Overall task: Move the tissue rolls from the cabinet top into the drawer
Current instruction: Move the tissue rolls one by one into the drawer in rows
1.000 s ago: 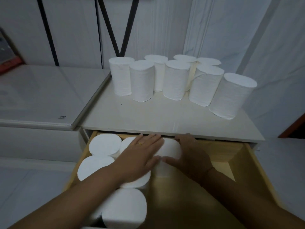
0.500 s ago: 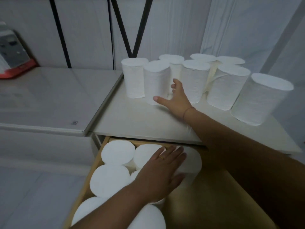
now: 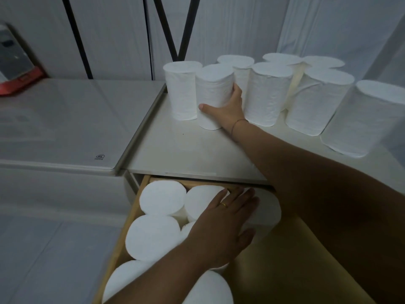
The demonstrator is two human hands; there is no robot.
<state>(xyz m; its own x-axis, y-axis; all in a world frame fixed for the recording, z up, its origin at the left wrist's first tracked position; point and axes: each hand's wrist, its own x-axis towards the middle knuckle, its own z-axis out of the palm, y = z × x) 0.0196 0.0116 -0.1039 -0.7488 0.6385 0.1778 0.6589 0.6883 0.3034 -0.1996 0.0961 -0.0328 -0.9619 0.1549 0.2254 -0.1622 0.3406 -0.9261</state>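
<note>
Dim room, white cabinet, and nearest us the wooden drawer [image 3: 122, 244] stands pulled out, its left side already packed with tissue rolls [image 3: 153, 236] standing on end. The left hand [image 3: 221, 229] lies flat across their tops, fingers straight, holding nothing, just pressing them steady. To its right the drawer floor shows bare wood, so that looks like the free slot.

Up on the cabinet top [image 3: 186, 150], the right arm reaches across, and the right hand [image 3: 228, 106] wraps the front roll [image 3: 213, 91]: thumb across the near face low down, fingers curled round the right side and out of sight behind. That roll stands upright, long axis vertical, touching its left neighbour [image 3: 182, 88] and close beside the upright roll [image 3: 268, 93] on its right.

The key relation: the drawer lies below the gripped roll and back toward the person, so the move calls for a lift clear of the neighbours, then a draw back and down, upright all the way.

Further back, more rolls [image 3: 320, 102] wait against the pale curtain [image 3: 328, 23].
</note>
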